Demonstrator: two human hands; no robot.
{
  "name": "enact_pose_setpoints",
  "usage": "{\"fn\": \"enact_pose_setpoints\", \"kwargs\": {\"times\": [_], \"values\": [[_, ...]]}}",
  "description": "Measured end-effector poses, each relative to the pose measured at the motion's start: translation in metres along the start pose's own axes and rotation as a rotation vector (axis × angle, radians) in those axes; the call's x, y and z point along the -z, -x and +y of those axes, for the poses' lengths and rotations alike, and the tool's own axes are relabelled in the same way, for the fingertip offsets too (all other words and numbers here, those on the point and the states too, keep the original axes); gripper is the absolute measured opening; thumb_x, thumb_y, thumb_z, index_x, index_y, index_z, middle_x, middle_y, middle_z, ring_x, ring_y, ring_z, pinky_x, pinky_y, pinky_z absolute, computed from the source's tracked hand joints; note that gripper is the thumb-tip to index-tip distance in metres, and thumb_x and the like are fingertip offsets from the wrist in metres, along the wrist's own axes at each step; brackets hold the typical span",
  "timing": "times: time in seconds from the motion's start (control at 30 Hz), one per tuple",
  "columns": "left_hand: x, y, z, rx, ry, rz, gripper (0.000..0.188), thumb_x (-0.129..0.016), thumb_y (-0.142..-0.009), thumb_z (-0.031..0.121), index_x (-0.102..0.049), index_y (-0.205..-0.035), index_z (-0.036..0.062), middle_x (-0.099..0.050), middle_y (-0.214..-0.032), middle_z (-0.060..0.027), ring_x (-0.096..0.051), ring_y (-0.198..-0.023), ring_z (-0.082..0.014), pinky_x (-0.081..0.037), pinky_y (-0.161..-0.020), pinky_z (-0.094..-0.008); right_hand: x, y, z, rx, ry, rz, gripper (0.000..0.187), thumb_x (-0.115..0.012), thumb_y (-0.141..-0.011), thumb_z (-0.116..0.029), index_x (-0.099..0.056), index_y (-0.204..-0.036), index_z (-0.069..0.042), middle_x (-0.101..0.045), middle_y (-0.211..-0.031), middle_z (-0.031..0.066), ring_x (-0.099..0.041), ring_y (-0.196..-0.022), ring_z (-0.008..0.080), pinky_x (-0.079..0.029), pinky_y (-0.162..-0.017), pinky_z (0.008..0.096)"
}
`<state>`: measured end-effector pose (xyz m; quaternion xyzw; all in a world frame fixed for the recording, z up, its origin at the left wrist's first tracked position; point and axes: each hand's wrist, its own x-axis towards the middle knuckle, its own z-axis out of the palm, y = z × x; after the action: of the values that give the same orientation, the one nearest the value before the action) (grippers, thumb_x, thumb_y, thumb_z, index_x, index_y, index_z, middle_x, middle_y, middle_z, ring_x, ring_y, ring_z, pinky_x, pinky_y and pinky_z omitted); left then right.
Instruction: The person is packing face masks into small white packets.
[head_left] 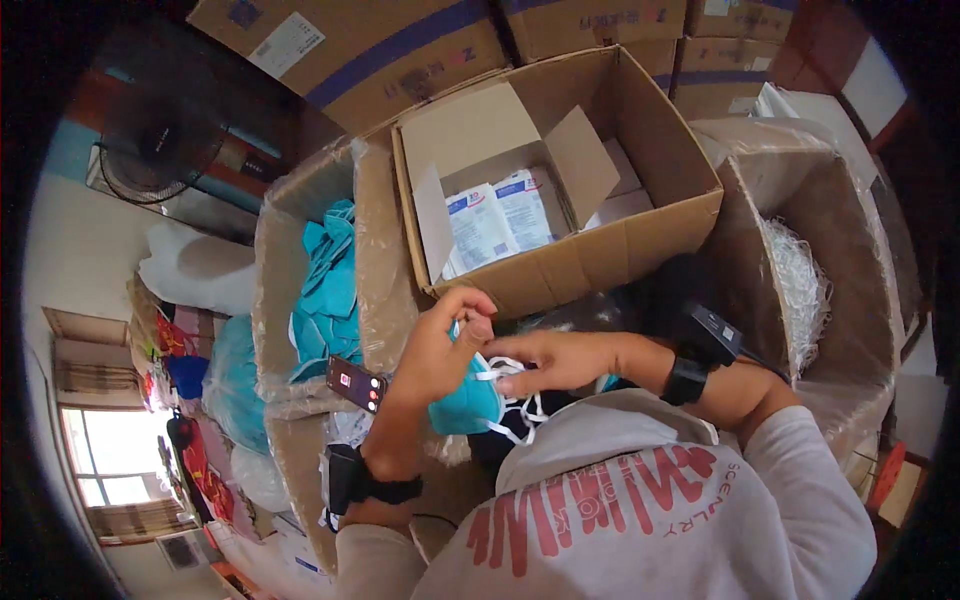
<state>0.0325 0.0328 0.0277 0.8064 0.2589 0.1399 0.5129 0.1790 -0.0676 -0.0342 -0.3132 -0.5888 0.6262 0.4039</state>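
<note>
The left hand (450, 335) curls its thumb and fingers round the upper end of a teal mask (465, 408), seemingly to steady it, while the right hand (540, 360) pinches at its white straps (525, 425), some of which hang loose below. The mask is held in the air, just on the near side of the carton's (560, 270) front left corner, probably so that both hands can work close to the body. The open carton bears a smaller box (480, 125) toward its left edge, its flaps raised, which leaves the packets (500, 222) in it exposed. A bin (375, 270) of teal pieces (325, 285) stands along the carton's left side and another bin (745, 200) with a white tangle (800, 290) along its right, an arrangement that likely keeps everything within arm's reach. A phone (357, 383) is propped near the left bin's near right corner, its screen facing the person; what supports it is hidden. Behind the carton's far edge, closed boxes (420, 55) are stacked. To the left are a fan (155, 140), stuffed bags (238, 380) and a bright window (105, 455).
</note>
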Motion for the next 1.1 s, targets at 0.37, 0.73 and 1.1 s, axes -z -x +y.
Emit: {"fn": "enact_pose_setpoints", "kwargs": {"times": [0.37, 0.73, 1.1], "values": [[-0.04, -0.018, -0.053, 0.183, 0.43, 0.347, 0.042, -0.041, -0.091, 0.037, -0.049, -0.066, 0.0052, -0.045, -0.061, 0.003, -0.041, -0.057, -0.0071, -0.035, -0.051, -0.0242, -0.007, -0.013, -0.034, 0.529, 0.316, 0.342, 0.02, -0.04, -0.09, -0.015, -0.051, -0.084, 0.0, -0.051, -0.076, 0.0097, -0.05, -0.077, 0.0289, -0.036, -0.08, 0.0397], [0.051, -0.072, -0.151, -0.162, -0.285, 1.028, 0.045, -0.034, -0.092, 0.035, -0.054, -0.089, -0.0048, -0.058, -0.073, -0.0138, -0.053, -0.063, -0.0207, -0.041, -0.057, -0.0324, -0.082, 0.018, -0.119, 0.871, 0.635, -0.029, 0.023, -0.052, -0.075, -0.01, -0.044, -0.054, -0.004, -0.046, -0.059, 0.009, -0.046, -0.05, 0.024, -0.042, -0.058, 0.0311], [0.004, -0.059, -0.006, 0.075, 0.459, 0.809, 0.045, -0.033, -0.092, 0.042, -0.038, -0.06, 0.01, -0.035, -0.056, 0.0035, -0.034, -0.05, -0.0084, -0.028, -0.045, -0.0256, 0.018, -0.014, -0.021, 0.031, -0.288, 0.375, 0.036, -0.03, -0.094, -0.034, -0.051, -0.091, -0.005, -0.055, -0.077, 0.0047, -0.051, -0.064, 0.011, -0.044, -0.06, 0.0242]]}}
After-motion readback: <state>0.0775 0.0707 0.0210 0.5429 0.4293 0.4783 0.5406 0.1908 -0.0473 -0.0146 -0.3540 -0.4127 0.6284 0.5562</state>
